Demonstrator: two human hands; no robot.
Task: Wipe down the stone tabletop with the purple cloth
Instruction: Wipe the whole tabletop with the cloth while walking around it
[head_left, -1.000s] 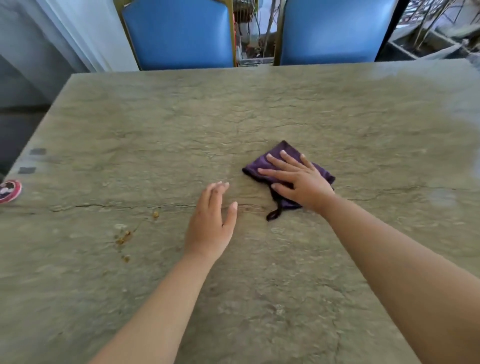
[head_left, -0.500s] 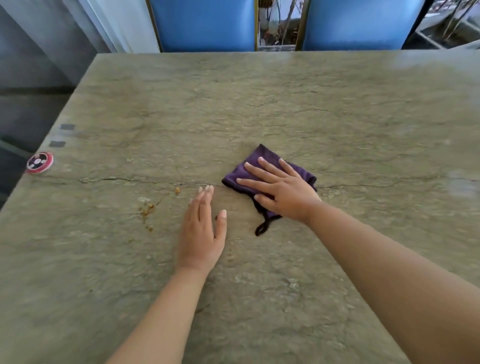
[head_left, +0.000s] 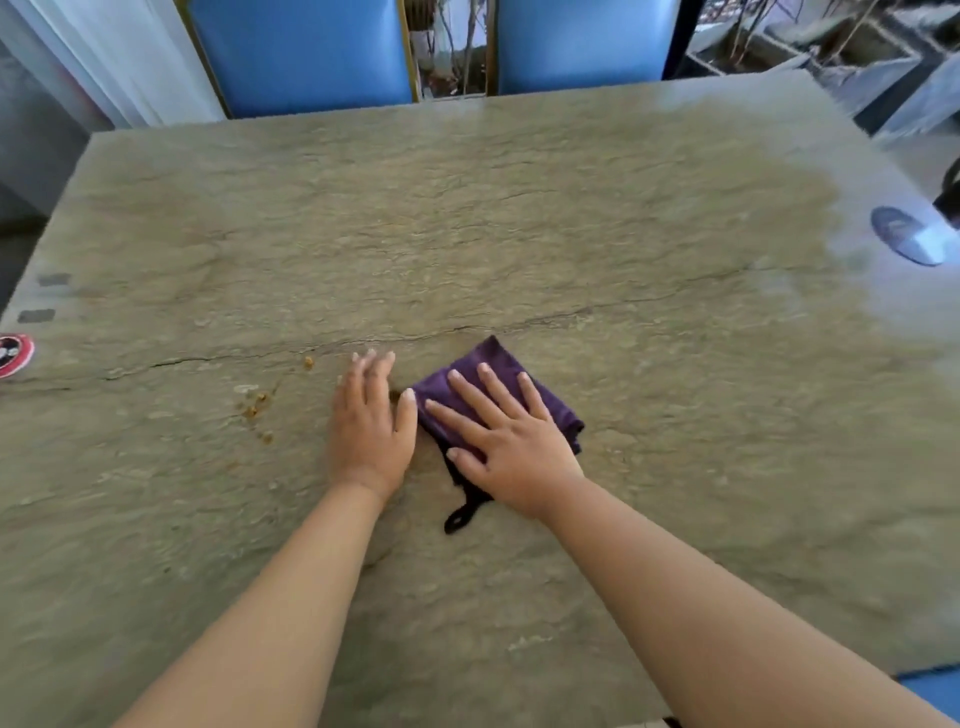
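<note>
Cloth (head_left: 493, 384): soft, light, likely bunches | right hand (head_left: 511, 447) presses it flat-fingered | left hand (head_left: 371, 421) flat on tabletop (head_left: 571, 234), gripping nothing

Bright daylight from upper right, glare washing out the greenish stone tabletop (head_left: 519, 234) there; soft motion blur, edges bowed.

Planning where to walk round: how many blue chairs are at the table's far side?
2. One chair stands far left, the other chair far right, both against the table; only their backs show. Others may be out of view.
</note>
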